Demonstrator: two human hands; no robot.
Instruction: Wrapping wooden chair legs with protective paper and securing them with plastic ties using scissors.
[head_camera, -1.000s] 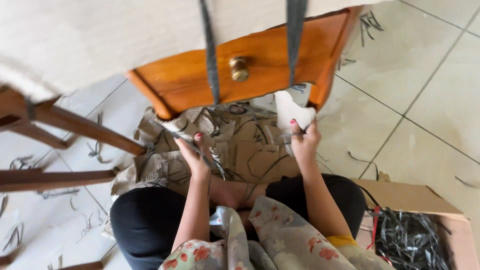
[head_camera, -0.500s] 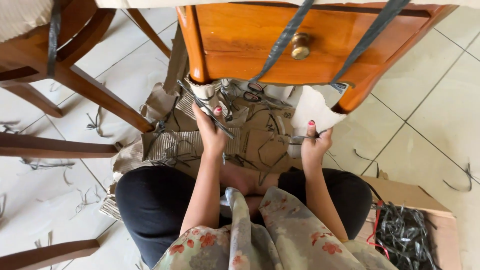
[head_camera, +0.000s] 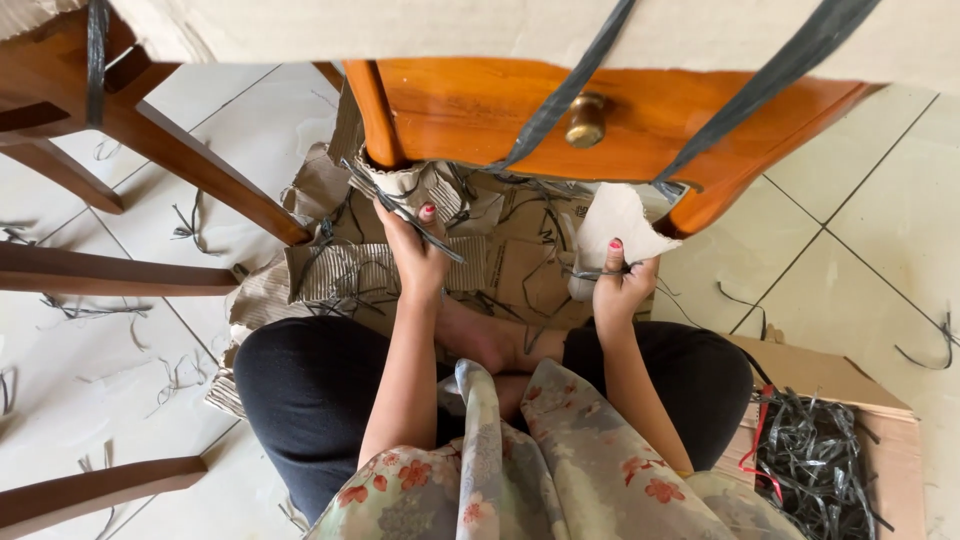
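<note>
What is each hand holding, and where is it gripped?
Left hand grips a dark strap partway along. Right hand pinches a white paper piece at its lower edge.

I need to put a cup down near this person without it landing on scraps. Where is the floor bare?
Bare tiles lie right of the wooden drawer unit, above the cardboard box. Crowded: torn cardboard and dark strips around both hands, left hand, right hand.

dark strap (head_camera: 420, 222) taut, white paper (head_camera: 618, 222) held upright
</note>
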